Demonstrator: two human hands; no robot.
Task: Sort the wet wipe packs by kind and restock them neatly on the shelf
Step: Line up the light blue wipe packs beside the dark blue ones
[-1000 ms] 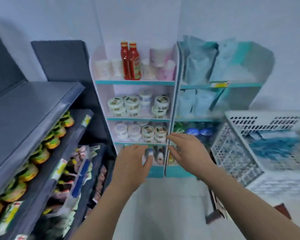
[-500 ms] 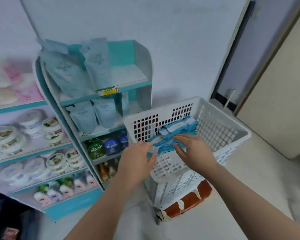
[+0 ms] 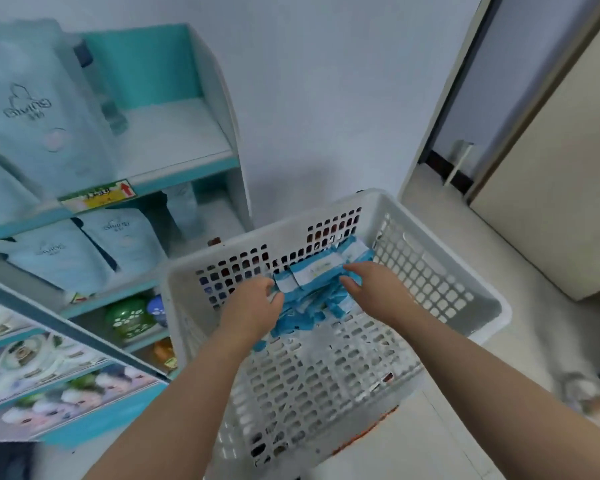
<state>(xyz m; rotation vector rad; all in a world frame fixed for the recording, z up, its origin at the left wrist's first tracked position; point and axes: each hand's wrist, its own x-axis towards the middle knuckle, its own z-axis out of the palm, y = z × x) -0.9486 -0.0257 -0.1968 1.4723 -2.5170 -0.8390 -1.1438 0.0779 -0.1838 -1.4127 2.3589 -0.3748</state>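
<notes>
The wet wipe packs (image 3: 312,289) lay in a loose heap between the two hands, down inside a white basket (image 3: 423,278). The left hand (image 3: 253,308) sat at the heap's near-left edge with its fingers bent in toward the packs. Motion blur hid whether it had closed on one. The right hand (image 3: 374,289) lay on the heap's right side, fingers stretched fairly flat across the top packs and not clamped on any.

The packs were small, flat, blue-and-white film sachets with pale label panels, and they overlapped at odd angles. They were probably light, soft and bendable, and their glossy wrap was likely to slide pack against pack. A pinch across the flat faces, or a scoop under several at once, would likely hold better than pressing from above.

The basket was stiff moulded plastic with walls and floor pierced by rows of holes. Beyond the left hand stood the shelf (image 3: 174,133), with smooth white boards and teal edging. It carried limp pale-blue pouches (image 3: 49,261).
</notes>
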